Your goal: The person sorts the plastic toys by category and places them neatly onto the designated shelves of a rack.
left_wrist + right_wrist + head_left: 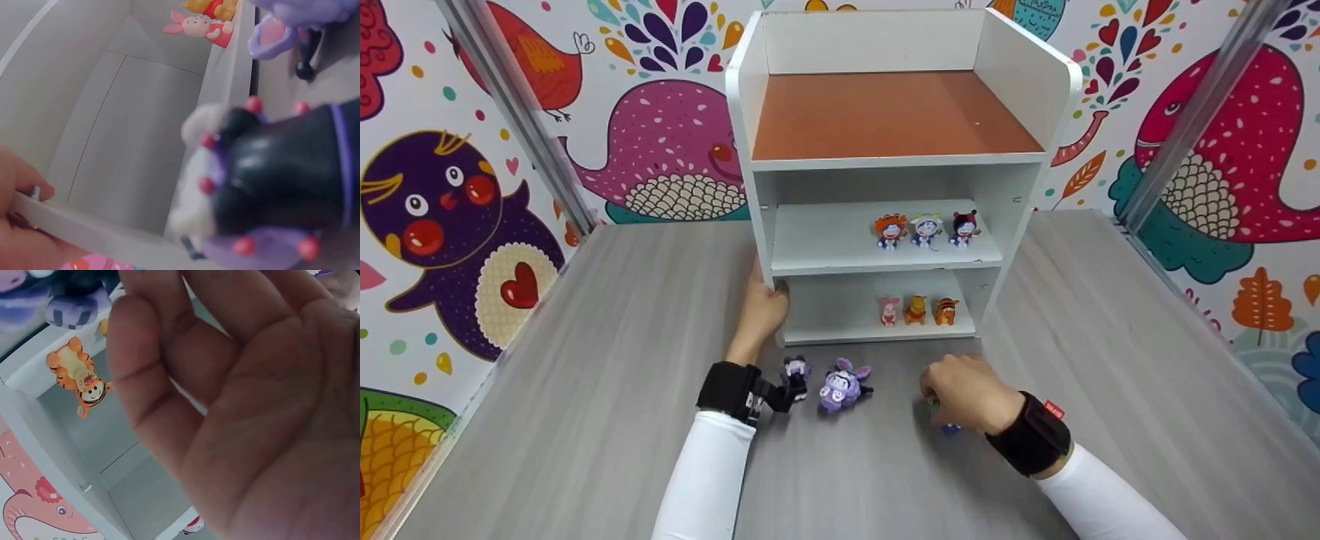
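Note:
My left hand (766, 306) grips the left side panel of a white shelf unit (763, 225), its thumb inside the edge. Near that wrist stands a black and purple figurine (796, 377), large in the left wrist view (287, 174). A lilac long-eared figurine (841, 386) lies beside it. My right hand (971, 391) is low over the tabletop, fingers curled round a small figurine (951, 430) that is mostly hidden; a blue bit shows below the hand. Purple and dark parts of the figurine (70, 309) appear past the fingers in the right wrist view.
On the lower shelf stand pink (889, 311), yellow (916, 310) and orange striped (946, 311) figurines. The middle shelf holds three more figurines (926, 230) at its right. A brown-floored top compartment (885, 112) has raised sides. Patterned walls (660, 150) enclose the tabletop (622, 337).

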Action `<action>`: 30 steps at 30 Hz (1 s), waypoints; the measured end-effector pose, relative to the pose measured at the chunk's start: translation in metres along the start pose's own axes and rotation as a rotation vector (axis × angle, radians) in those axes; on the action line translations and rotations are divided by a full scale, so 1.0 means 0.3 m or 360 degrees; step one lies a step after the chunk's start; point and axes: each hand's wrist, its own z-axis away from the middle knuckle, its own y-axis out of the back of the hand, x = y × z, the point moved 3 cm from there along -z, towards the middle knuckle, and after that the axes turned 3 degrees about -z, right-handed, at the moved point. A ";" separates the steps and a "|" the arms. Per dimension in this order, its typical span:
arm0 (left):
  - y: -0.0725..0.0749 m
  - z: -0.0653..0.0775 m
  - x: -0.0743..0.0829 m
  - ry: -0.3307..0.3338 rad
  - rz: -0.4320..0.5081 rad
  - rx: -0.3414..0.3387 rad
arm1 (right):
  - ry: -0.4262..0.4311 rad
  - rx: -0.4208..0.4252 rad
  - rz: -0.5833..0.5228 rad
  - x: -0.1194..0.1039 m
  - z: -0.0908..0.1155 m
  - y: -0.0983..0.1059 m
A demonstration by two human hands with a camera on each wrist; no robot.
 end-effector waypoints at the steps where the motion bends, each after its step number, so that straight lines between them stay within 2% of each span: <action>1: 0.000 0.001 -0.001 0.0002 0.0003 0.0002 | 0.0005 -0.0004 0.0001 -0.001 0.000 0.000; 10: -0.001 0.000 -0.001 -0.0011 0.0009 0.0009 | 0.0078 0.0045 -0.0032 -0.005 -0.003 0.012; 16: -0.004 -0.003 -0.005 -0.0019 0.0004 0.0004 | 0.0194 0.0162 -0.0159 -0.019 -0.004 0.022; 24: -0.004 -0.003 -0.006 -0.0029 0.0033 0.0003 | 0.0221 0.0175 -0.0383 -0.019 -0.012 0.038; 30: -0.004 -0.002 -0.009 -0.0037 0.0066 -0.0023 | 0.0312 0.0304 -0.0410 -0.024 -0.013 0.046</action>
